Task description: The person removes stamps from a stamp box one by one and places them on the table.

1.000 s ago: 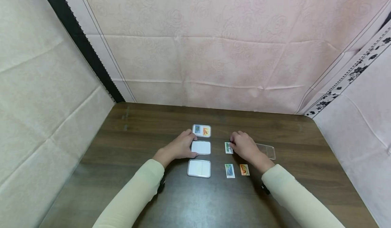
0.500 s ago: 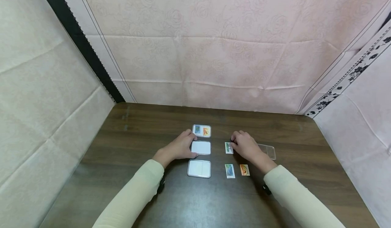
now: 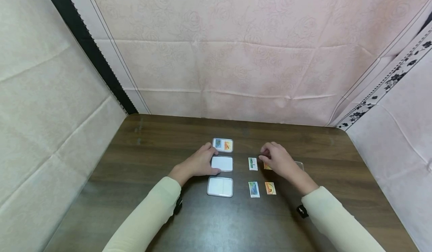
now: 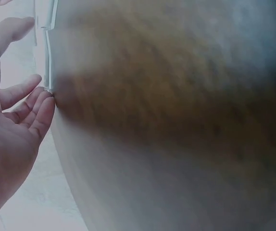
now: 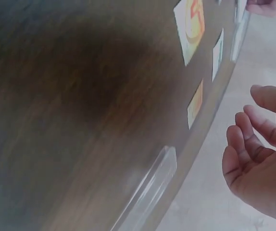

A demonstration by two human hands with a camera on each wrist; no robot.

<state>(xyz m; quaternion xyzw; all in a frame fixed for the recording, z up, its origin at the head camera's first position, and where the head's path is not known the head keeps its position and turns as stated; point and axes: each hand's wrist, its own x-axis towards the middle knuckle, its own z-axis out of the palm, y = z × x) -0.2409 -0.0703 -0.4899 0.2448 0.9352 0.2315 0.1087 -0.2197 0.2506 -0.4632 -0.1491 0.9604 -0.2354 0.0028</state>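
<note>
My left hand (image 3: 197, 161) holds the middle flat white case (image 3: 222, 164) between thumb and fingers, at its left side; the left wrist view shows the fingertips at the edge of that case (image 4: 48, 62). My right hand (image 3: 277, 161) hovers with bent fingers over an orange picture card (image 3: 267, 167), partly hidden by the hand. Nothing shows between its fingers in the right wrist view, where the orange card (image 5: 195, 106) lies on the table apart from the hand. A green-and-white card (image 3: 252, 164) lies just left of it.
Nearer lie a blue-green card (image 3: 254, 189) and another orange card (image 3: 270, 188). A case with two pictures (image 3: 222, 144) sits behind the middle one, a white case (image 3: 220, 186) in front. A clear plastic lid (image 5: 152, 192) lies right of the cards, on the wooden table (image 3: 152, 214).
My right hand has drawn back to the right, off the green-and-white card, and the orange card beside it now shows under the hand. The left hand stays at the middle case.
</note>
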